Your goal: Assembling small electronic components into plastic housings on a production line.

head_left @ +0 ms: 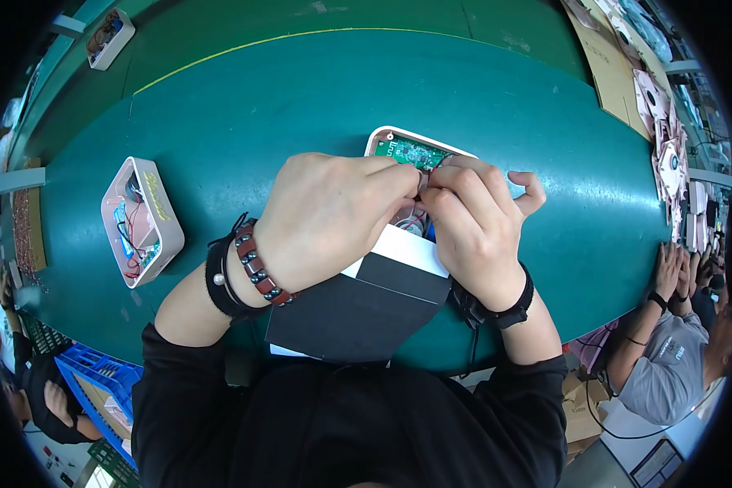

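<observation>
A pale plastic housing (384, 135) sits in front of me, with a green circuit board (411, 152) inside and thin wires and a round metallic part (412, 225) below it. My left hand (333, 199) reaches over the housing from the left, thumb and fingers pinched together. From the right my right hand (480, 220) is also closed in a pinch, its little finger sticking out. The fingertips of both hands nearly meet over the wires; whatever small thing they grip is hidden. Under my wrists lies a black panel (358, 313) with white edges.
A similar pale housing (167, 215) with wires and a blue part stands on the green table (260, 114) to the left; another (110, 39) is far left. Cardboard and pinkish parts (668, 154) line the right edge. Co-workers sit at both sides. A blue crate (98, 382) is lower left.
</observation>
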Demonstrator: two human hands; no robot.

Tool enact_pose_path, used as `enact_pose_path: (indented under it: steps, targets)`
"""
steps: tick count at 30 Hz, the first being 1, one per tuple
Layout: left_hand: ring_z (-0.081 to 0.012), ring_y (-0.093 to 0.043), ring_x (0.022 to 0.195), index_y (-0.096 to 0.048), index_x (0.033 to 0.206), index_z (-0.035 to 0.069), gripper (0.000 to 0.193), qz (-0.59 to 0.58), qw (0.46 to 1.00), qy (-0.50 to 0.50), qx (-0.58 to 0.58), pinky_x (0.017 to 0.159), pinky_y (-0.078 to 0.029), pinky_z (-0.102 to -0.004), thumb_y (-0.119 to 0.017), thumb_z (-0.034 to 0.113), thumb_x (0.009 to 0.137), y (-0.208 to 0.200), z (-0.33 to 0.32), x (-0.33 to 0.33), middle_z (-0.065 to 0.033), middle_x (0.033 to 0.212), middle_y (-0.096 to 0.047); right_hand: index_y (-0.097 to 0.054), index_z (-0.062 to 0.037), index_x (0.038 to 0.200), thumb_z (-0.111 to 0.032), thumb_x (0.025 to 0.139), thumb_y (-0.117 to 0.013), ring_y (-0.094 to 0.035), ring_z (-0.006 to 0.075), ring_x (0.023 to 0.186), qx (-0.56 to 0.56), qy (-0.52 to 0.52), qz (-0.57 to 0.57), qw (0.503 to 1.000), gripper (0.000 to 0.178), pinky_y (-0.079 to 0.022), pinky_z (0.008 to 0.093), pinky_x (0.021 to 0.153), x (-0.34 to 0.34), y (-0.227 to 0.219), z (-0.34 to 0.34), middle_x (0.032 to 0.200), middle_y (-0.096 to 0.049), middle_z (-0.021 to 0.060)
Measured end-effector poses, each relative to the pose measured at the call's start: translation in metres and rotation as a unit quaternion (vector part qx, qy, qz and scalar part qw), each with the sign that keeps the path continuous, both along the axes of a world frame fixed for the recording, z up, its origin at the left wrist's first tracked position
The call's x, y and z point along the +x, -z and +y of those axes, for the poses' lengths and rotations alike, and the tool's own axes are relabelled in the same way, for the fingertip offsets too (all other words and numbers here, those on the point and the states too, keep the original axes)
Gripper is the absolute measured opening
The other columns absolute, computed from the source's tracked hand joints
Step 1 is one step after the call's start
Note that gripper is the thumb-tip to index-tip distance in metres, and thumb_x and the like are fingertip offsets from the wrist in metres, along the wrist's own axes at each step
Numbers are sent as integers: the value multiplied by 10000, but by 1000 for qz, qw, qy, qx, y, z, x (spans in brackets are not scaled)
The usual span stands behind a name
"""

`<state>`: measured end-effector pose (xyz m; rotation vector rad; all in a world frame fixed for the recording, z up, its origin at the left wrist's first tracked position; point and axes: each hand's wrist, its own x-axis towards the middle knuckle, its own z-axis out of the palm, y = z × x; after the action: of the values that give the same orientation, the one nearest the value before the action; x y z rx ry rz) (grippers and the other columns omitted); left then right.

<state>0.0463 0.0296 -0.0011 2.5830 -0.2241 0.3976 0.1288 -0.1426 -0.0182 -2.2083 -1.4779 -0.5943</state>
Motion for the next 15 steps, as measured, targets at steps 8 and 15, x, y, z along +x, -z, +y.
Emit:
enact_pose_path:
  steps: [8,15]
  targets:
    - [-236,-611,571,-608,812,114,77,41,999,7,-15,471,-446,-328,-676,147,823,-5,-1,1,-36,690,-621,-621,-137,766,-126,697,-772,-616,161,935,68,35,93,993,166,-263,421,889,-6,6,-2,879,-628,-21]
    - [-230,-619,594,-631,838,120,66,40,999,-7,-22,483,-445,-324,-684,106,802,-2,-2,1,-19,732,-639,-627,-131,783,-88,692,-763,-613,162,893,67,0,59,996,169,-267,398,867,1,7,-2,869,-630,-23]
